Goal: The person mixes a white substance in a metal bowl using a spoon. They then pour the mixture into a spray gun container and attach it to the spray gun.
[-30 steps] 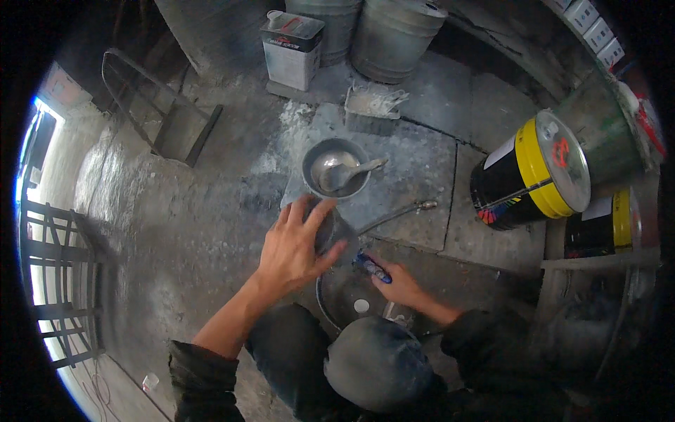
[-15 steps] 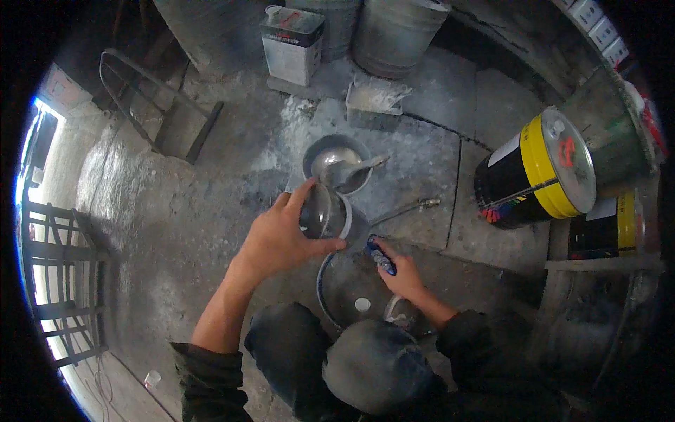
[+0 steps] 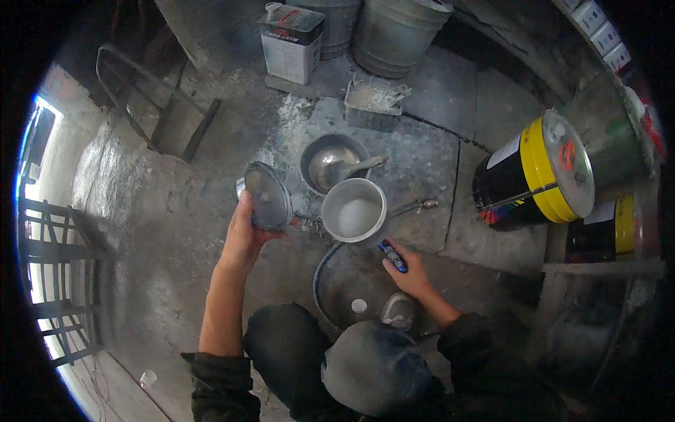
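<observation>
My left hand grips a round metal lid, held tilted on its side left of an uncovered small grey can with pale contents. My right hand, below and right of that can, is closed on a blue and black hand tool. Just behind the can, a grey bowl holds a scoop with its handle over the rim. A black hose with a metal fitting curves around near the can. My bent knees fill the lower middle.
A metal tin, grey drums and a powdery tray stand at the back. A black and yellow drum stands right, beside a wooden frame. A trolley is back left; a slatted rack stands at far left.
My left hand has taken the lid off the small can and moved left with it, uncovering the pale contents. My right hand has shifted slightly rightward with the tool.
</observation>
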Motion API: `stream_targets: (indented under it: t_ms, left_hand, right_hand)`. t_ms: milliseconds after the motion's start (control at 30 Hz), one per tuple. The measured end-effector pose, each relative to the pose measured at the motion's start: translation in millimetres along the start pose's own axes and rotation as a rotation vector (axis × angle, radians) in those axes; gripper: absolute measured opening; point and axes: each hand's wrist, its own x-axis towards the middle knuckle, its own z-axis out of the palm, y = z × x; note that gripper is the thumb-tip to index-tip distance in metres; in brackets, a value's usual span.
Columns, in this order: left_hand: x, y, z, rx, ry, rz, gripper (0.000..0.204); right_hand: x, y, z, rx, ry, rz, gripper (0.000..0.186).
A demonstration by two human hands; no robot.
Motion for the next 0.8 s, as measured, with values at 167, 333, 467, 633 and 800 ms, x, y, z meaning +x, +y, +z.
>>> stream_targets:
  t_ms: [167,333,467,633,800]
  left_hand:
    - [-2.8,-5.9,-16.1,-0.22,0.065,-0.037,0.085]
    - [-10.8,-19.9,-45.3,-0.318,0.081,-0.039,0.086]
    - [-19.0,-35.5,-62.6,-0.38,0.128,-0.046,0.084]
    - [-32.4,-46.1,-77.8,-0.415,0.143,-0.025,0.082]
    - [-39.4,-63.6,-112.4,-0.552,0.146,-0.006,0.079]
  right_hand:
    - [-0.9,3.7,-24.4,-0.077,0.046,0.036,0.063]
    - [7.1,-6.5,-70.0,-0.145,0.043,0.101,0.064]
    - [26.4,-25.0,-93.5,-0.236,0.066,0.007,0.063]
    - [50.8,-32.2,-118.6,-0.413,0.075,-0.007,0.063]
    - [66.4,-83.4,-116.0,-0.711,0.074,0.044,0.064]
